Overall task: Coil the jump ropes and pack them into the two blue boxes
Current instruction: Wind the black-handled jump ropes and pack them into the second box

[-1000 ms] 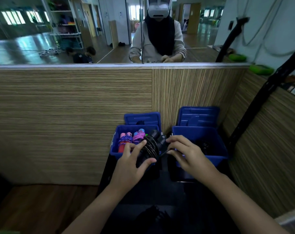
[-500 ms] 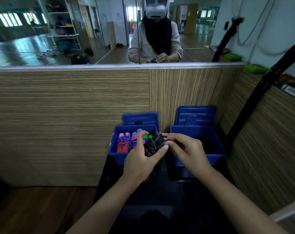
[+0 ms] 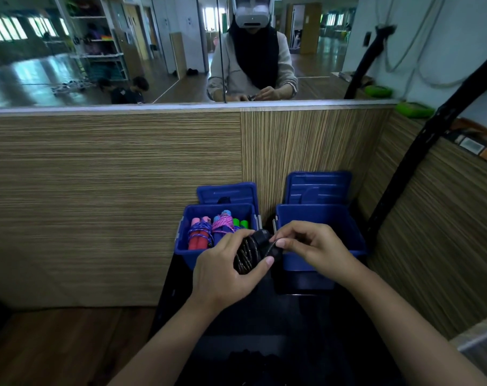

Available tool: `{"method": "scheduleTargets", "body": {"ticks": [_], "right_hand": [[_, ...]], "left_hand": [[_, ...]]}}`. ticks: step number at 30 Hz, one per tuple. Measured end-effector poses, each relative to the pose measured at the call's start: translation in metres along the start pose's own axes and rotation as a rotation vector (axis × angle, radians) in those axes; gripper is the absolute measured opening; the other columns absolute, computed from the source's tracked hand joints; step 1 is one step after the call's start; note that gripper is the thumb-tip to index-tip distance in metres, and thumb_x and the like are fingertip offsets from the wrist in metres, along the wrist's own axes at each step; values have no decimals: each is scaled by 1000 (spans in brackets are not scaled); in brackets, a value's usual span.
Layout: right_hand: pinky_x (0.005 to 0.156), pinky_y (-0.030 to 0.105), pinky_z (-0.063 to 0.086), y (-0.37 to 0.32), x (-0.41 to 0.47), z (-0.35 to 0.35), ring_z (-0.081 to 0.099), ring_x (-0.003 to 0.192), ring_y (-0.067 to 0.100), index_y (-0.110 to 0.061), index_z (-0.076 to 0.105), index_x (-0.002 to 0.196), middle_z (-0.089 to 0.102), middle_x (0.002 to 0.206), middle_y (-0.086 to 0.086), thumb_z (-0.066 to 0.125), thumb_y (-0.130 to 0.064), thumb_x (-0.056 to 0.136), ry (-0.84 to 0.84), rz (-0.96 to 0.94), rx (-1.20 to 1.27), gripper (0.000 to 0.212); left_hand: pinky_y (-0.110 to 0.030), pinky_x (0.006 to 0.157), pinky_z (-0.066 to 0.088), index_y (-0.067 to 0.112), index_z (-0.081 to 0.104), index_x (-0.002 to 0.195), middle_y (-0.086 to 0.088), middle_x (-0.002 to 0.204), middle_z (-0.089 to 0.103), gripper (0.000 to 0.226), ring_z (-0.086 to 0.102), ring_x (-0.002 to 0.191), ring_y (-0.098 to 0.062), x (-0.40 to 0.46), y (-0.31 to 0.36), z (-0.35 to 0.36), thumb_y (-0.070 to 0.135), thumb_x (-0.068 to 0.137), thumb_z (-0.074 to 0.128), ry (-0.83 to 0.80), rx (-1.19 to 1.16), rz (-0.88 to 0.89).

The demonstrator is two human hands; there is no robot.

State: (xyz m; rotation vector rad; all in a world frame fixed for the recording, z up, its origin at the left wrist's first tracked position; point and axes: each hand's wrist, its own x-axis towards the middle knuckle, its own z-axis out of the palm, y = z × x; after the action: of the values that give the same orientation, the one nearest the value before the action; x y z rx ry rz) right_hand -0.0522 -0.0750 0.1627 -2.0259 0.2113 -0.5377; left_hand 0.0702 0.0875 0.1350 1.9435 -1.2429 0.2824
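Coiling is under way: a black jump rope wound into a tight bundle with black handles (image 3: 250, 253) is held in mid-air above the gap between the two boxes, at about 12 o'clock from the wrists. The left hand (image 3: 228, 270) is wrapped around the bundle, fingers (image 3: 265, 263) closed on the coils with the thumb pressing from the near side, apparently to keep the loops from springing apart. The right hand (image 3: 317, 247) is pinching the loose rope end between thumb and forefinger at the bundle's 3 o'clock side, probably to pass a final wrap or tuck it in; the exact tuck point is hidden. The left blue plastic box (image 3: 188, 253), at 11 o'clock from the bundle, already carries coiled ropes: one with red and pink handles bound in purple cord (image 3: 199, 235), one wrapped in pink cord (image 3: 222, 225), and green handles (image 3: 240, 222) at its back. The right blue plastic box (image 3: 320, 214) sits at 1 o'clock; its contents are hidden behind the right hand. Both boxes stand on a dark table (image 3: 264, 316) with their hinged lids open against the striped wooden wall panel (image 3: 111, 190), so dropping in is unobstructed. Packing of this rope is not yet done.
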Motion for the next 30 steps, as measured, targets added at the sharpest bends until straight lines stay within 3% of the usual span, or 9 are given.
{"method": "scheduleTargets", "body": {"ticks": [5, 8, 11, 14, 18, 23, 27, 30], "right_hand": [[79, 37, 54, -4, 0, 10, 62, 87, 19, -15, 66, 92, 64, 91, 2, 61, -24, 89, 69, -67, 48, 10], [79, 29, 54, -4, 2, 14, 59, 96, 12, -20, 65, 91, 57, 102, -1, 60, -25, 90, 110, -94, 40, 8], [74, 27, 55, -8, 2, 17, 62, 91, 16, -9, 65, 92, 60, 99, 8, 55, -17, 90, 86, 10, 241, 13], [73, 24, 53, -11, 3, 19, 61, 84, 13, -2, 64, 91, 63, 90, 10, 52, -8, 93, 105, 35, 277, 14], [71, 26, 54, -11, 6, 19, 63, 84, 13, -5, 64, 93, 64, 88, 5, 54, -11, 91, 110, 84, 383, 11], [67, 36, 54, -6, 8, 18, 63, 75, 16, -15, 50, 107, 61, 82, 9, 57, -8, 87, 34, 224, 791, 23], [73, 40, 55, 1, 11, 21, 63, 81, 17, -10, 61, 90, 62, 86, 6, 61, -11, 88, 140, 311, 640, 2], [69, 35, 57, 2, 11, 25, 68, 82, 21, -2, 68, 89, 69, 85, 13, 62, -11, 87, 296, 311, 603, 11]], "left_hand": [[-20, 75, 54, 23, 59, 121, 11, 108, 66, 52, 64, 90, -4, 7, 1, -6, 59, 84, 54, 51, -14, 63], [-9, 92, 37, 17, 61, 121, 6, 108, 67, 53, 60, 96, -8, 11, 1, -9, 55, 84, 56, 84, 3, 88], [-16, 86, 42, 17, 61, 120, 7, 102, 66, 53, 61, 91, -8, 13, 0, -11, 54, 83, 56, 100, 33, 105], [-23, 84, 43, 17, 61, 120, 3, 101, 68, 50, 58, 94, -12, 12, 1, -10, 51, 83, 56, 106, 25, 120], [-20, 78, 48, 23, 56, 123, 8, 104, 66, 46, 61, 88, -6, 9, 2, -8, 49, 85, 54, 82, -31, 77], [-29, 58, 53, 20, 60, 122, 7, 99, 64, 45, 62, 76, -7, 11, 1, -8, 44, 85, 53, 46, -13, 123], [-29, 54, 54, 20, 59, 126, 6, 100, 64, 48, 62, 74, -9, 15, -2, -1, 45, 87, 48, 27, 62, 67], [-22, 59, 53, 22, 58, 127, 5, 102, 65, 48, 59, 82, -9, 17, -2, 6, 45, 88, 45, 73, 85, 10]]}}
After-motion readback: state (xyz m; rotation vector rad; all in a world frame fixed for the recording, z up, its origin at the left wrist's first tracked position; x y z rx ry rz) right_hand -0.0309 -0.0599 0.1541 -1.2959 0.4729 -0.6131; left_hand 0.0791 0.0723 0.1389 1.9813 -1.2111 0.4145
